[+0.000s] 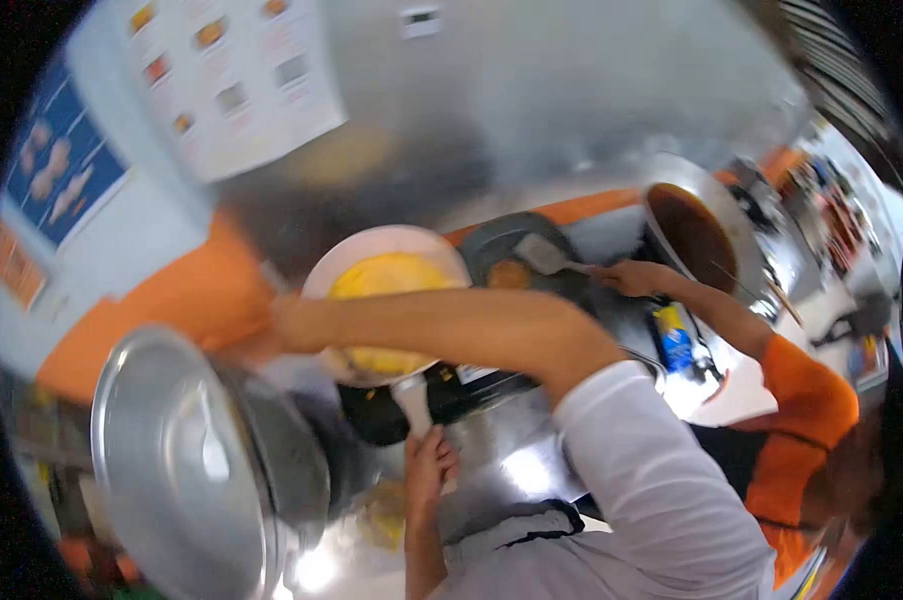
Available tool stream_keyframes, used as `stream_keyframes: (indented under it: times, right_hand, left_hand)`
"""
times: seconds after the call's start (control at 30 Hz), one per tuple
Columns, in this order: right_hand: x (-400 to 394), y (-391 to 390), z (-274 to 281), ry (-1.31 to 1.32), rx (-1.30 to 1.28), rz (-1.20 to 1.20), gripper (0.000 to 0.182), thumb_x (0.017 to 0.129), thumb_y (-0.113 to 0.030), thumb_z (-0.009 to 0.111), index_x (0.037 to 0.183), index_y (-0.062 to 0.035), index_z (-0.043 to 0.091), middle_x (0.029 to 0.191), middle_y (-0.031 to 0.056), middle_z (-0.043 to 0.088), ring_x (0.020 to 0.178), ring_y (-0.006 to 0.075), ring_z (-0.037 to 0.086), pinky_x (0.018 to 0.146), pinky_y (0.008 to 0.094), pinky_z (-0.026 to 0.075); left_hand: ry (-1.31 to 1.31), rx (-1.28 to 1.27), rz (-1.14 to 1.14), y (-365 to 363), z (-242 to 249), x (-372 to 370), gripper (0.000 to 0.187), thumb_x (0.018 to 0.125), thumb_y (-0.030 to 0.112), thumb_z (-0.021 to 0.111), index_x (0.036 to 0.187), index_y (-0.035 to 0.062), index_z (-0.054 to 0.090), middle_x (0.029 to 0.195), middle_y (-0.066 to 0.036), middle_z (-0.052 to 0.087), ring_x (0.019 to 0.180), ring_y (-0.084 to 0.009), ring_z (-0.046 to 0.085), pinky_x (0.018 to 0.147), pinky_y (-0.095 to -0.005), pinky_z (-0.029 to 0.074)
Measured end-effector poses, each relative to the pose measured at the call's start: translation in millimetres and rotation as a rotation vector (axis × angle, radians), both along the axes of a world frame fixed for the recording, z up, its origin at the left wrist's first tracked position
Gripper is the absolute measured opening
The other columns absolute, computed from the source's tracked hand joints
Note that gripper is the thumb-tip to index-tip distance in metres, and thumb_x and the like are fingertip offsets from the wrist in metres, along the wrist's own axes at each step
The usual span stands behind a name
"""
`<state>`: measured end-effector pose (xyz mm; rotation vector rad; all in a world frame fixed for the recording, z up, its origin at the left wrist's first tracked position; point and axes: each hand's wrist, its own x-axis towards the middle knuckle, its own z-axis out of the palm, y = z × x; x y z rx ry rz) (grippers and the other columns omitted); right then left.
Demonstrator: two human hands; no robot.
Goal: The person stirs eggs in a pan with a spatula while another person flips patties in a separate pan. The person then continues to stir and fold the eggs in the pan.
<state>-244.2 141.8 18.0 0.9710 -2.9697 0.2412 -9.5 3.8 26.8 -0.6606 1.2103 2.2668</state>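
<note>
My left hand (431,462) is closed around the pale handle of a frying pan (399,238). Yellow egg (391,272) covers much of the pan's inside. My right arm, in a white sleeve, reaches leftward across the pan and hides part of the egg. Beyond the pan's left rim, my right hand (296,325) is smeared by motion, so its fingers cannot be made out. The pan sits over a black stove (371,415).
A co-worker's hand (636,278) holds a spatula (543,254) over a dark pan (479,238) with a brown patty. A large metal bowl (151,450) stands at left. Brown liquid fills a big pot (693,235) at right. A blue-and-yellow can (674,340) stands near it.
</note>
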Motion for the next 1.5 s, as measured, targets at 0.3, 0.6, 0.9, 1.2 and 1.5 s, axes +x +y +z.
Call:
stream_keyframes:
  times: [0.3, 0.6, 0.9, 1.2, 1.5]
  right_hand:
    - [9.4, -164.0, 75.0, 0.162, 0.661, 0.715, 0.021, 0.081, -0.012, 0.057, 0.095, -0.0098, 0.073, 0.095, 0.0099, 0.071, 0.096, 0.0241, 0.066, 0.085, 0.0355, 0.049]
    - [96.9, -69.7, 17.1, 0.119, 0.1, 0.017, 0.022, 0.085, -0.015, 0.056, 0.101, -0.0079, 0.069, 0.096, 0.0125, 0.07, 0.095, 0.0265, 0.065, 0.086, 0.0353, 0.047]
    - [214.1, 139.3, -57.5, 0.006, -0.458, -0.606, 0.024, 0.09, -0.018, 0.054, 0.108, -0.0063, 0.065, 0.097, 0.0148, 0.068, 0.094, 0.0285, 0.064, 0.087, 0.0351, 0.045]
    - [238.1, 201.3, -55.6, -0.259, 0.089, -0.836, 0.033, 0.094, -0.008, 0.04, 0.121, -0.0009, 0.057, 0.134, 0.0078, 0.055, 0.127, 0.0206, 0.047, 0.105, 0.0289, 0.034]
    - [11.7, -54.3, -109.1, 0.8, 1.131, 0.042, 0.034, 0.057, -0.015, 0.071, 0.09, -0.0059, 0.069, 0.079, 0.0082, 0.06, 0.066, 0.0237, 0.056, 0.061, 0.042, 0.051]
  left_hand:
    - [-0.023, 0.095, 0.08, 0.2, -5.7, 0.5, 0.016, 0.093, 0.019, 0.057, 0.089, 0.0143, 0.042, 0.063, 0.005, 0.037, 0.046, -0.0043, 0.034, 0.037, -0.0223, 0.028]
    - [-0.001, 0.14, 0.067, -7.1, -8.2, 2.1, 0.018, 0.093, 0.019, 0.056, 0.089, 0.0147, 0.039, 0.065, 0.005, 0.038, 0.046, -0.0034, 0.034, 0.038, -0.0218, 0.028]
    - [0.009, 0.2, 0.08, -8.1, -9.3, 3.9, 0.018, 0.094, 0.017, 0.055, 0.088, 0.0151, 0.038, 0.065, 0.006, 0.039, 0.046, -0.003, 0.033, 0.038, -0.0211, 0.026]
    - [0.009, 0.207, 0.059, -11.4, -12.3, 4.2, 0.017, 0.093, 0.018, 0.056, 0.091, 0.0127, 0.04, 0.067, 0.004, 0.04, 0.049, -0.0047, 0.037, 0.039, -0.0236, 0.03]
    - [0.028, 0.063, 0.061, -6.5, -26.9, 9.3, 0.013, 0.091, 0.02, 0.059, 0.087, 0.0138, 0.049, 0.061, 0.007, 0.04, 0.045, -0.0027, 0.035, 0.037, -0.0206, 0.028]
